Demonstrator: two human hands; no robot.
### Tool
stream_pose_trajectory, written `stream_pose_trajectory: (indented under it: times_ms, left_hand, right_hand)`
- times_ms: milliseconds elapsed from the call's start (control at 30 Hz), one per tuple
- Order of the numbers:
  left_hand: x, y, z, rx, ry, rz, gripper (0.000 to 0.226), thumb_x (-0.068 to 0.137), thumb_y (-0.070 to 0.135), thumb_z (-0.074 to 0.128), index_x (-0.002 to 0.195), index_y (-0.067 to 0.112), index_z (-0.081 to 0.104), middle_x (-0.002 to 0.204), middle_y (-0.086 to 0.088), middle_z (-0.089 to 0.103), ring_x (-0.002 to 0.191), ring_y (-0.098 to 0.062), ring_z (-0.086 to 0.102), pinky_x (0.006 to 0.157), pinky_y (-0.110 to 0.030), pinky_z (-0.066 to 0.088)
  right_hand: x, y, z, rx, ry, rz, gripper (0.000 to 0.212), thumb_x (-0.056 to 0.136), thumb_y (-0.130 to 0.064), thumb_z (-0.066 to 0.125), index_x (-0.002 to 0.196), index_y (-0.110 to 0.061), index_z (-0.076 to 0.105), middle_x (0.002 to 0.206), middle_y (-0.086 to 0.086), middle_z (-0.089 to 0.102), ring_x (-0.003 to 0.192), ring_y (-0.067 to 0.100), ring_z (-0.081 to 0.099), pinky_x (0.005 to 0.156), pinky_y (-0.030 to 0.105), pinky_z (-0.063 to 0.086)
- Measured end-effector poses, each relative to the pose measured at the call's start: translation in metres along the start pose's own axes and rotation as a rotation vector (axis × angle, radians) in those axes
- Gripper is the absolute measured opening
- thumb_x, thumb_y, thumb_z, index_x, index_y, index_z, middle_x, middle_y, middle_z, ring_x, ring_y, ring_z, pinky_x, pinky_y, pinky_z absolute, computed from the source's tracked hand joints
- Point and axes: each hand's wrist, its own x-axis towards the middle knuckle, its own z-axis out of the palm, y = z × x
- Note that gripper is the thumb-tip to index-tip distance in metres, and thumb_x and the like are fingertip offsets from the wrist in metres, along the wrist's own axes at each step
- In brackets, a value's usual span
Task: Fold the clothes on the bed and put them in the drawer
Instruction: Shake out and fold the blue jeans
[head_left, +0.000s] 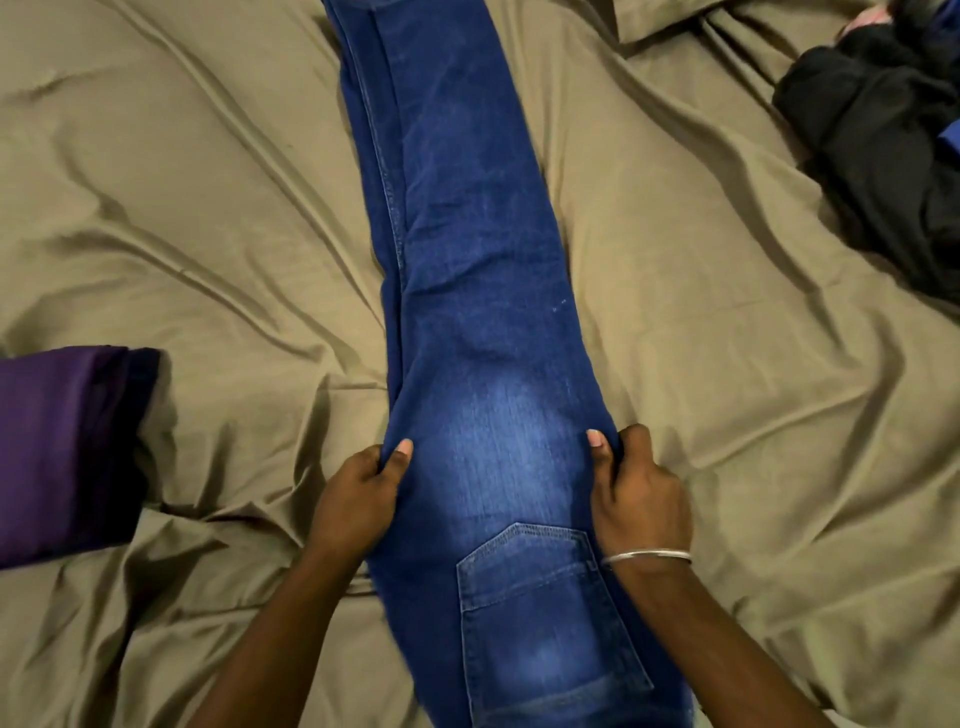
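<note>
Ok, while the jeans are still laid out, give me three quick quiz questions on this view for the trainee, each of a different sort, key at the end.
1. True or false: the jeans lie with one leg stacked on the other, back pocket facing up.
2. Multiple choice: the left hand and right hand are A) flat on the sheet, B) each gripping one edge of the jeans, C) both on the pocket.
3. Fill in: the dark clothes pile lies at the far ____ of the bed; the purple cloth lies on the left.

Key: 1 true; 2 B; 3 right.
</note>
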Motion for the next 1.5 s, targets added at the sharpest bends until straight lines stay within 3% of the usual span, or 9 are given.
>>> stream_pose_trajectory:
  times_ms: [133,267,433,567,667,833,1100,1267,1500]
  left_hand:
    - [-0.016,-0.011,0.001,-0.089,-0.049,-0.013,0.028,0.085,0.045,0.072,0.096,0.02,0.063,0.092,0.005,0.073,0.09,-0.018,0.071,0.087,-0.042,0.057]
    - [-0.032,-0.033,0.001,-0.201,-0.091,-0.06,0.075,0.051,0.064,0.087,0.105,0.019,0.061,0.095,0.003,0.075,0.089,-0.015,0.073,0.079,-0.038,0.059]
    - [-0.053,-0.029,0.016,0.113,0.213,-0.045,0.043,0.086,0.053,0.067,0.109,0.021,0.052,0.09,0.002,0.066,0.082,-0.022,0.061,0.062,-0.025,0.039]
    - [-0.067,-0.028,0.048,0.155,0.473,-0.019,0.039,0.098,0.032,0.052,0.131,0.014,0.041,0.107,-0.021,0.067,0.099,-0.045,0.062,0.078,-0.047,0.046]
    - [-0.076,-0.031,0.07,0.292,0.646,0.079,0.053,0.097,0.027,0.048,0.144,0.004,0.039,0.13,-0.025,0.053,0.121,-0.045,0.05,0.092,-0.055,0.042]
    - [-0.089,-0.066,0.08,0.461,0.421,0.217,0.074,0.096,0.061,0.025,0.158,0.02,0.018,0.162,-0.001,0.027,0.151,-0.023,0.019,0.114,-0.054,0.028]
    - [-0.049,0.01,0.069,0.294,0.571,0.335,0.073,0.082,0.034,0.053,0.15,0.013,0.036,0.157,-0.009,0.036,0.147,-0.028,0.027,0.115,-0.052,0.027]
    - [0.043,0.074,0.069,0.461,0.473,0.453,0.065,0.096,0.046,0.035,0.157,0.024,0.024,0.164,0.007,0.018,0.152,-0.018,0.011,0.119,-0.051,0.019]
    - [0.075,0.087,0.069,0.498,0.669,0.315,0.052,0.093,0.052,0.041,0.133,0.021,0.052,0.138,-0.001,0.053,0.121,-0.03,0.05,0.091,-0.049,0.041]
  right_hand:
    - [0.005,0.015,-0.001,0.162,-0.058,0.005,0.044,0.091,-0.055,0.043,0.098,-0.011,0.043,0.069,0.016,0.061,0.065,0.045,0.061,0.052,0.036,0.037]
    - [-0.02,0.028,-0.006,0.02,-0.009,-0.15,0.039,0.096,-0.044,0.056,0.117,-0.012,0.045,0.075,0.018,0.066,0.056,0.041,0.062,0.044,0.039,0.048]
    - [-0.037,0.036,-0.004,-0.078,0.008,-0.088,0.04,0.099,-0.048,0.038,0.118,-0.014,0.046,0.092,0.02,0.064,0.06,0.042,0.062,0.043,0.041,0.048]
    - [-0.05,0.021,-0.013,-0.318,0.018,-0.156,0.056,0.093,-0.05,0.049,0.135,-0.013,0.051,0.13,0.02,0.051,0.11,0.041,0.055,0.079,0.05,0.049]
    - [-0.07,0.024,-0.002,-0.396,-0.195,-0.296,0.071,0.094,-0.059,0.04,0.153,-0.019,0.034,0.16,0.013,0.026,0.145,0.034,0.028,0.108,0.058,0.032]
    - [-0.072,0.028,0.005,-0.401,-0.281,-0.274,0.076,0.095,-0.062,0.027,0.156,-0.017,0.025,0.164,0.011,0.015,0.151,0.03,0.014,0.115,0.061,0.015]
    - [0.057,-0.06,0.029,-0.187,-0.159,-0.627,0.075,0.098,-0.057,0.031,0.155,-0.009,0.025,0.165,0.007,0.012,0.152,0.021,0.009,0.12,0.057,0.007]
    - [0.153,-0.092,0.058,-0.378,-0.282,-0.716,0.074,0.098,-0.058,0.03,0.158,-0.019,0.013,0.166,0.0,0.0,0.152,0.017,0.002,0.119,0.059,0.002]
    - [0.248,-0.093,0.049,-0.359,-0.272,-0.636,0.066,0.101,-0.056,0.026,0.157,-0.023,0.014,0.166,-0.006,0.003,0.152,0.015,0.005,0.118,0.057,0.006]
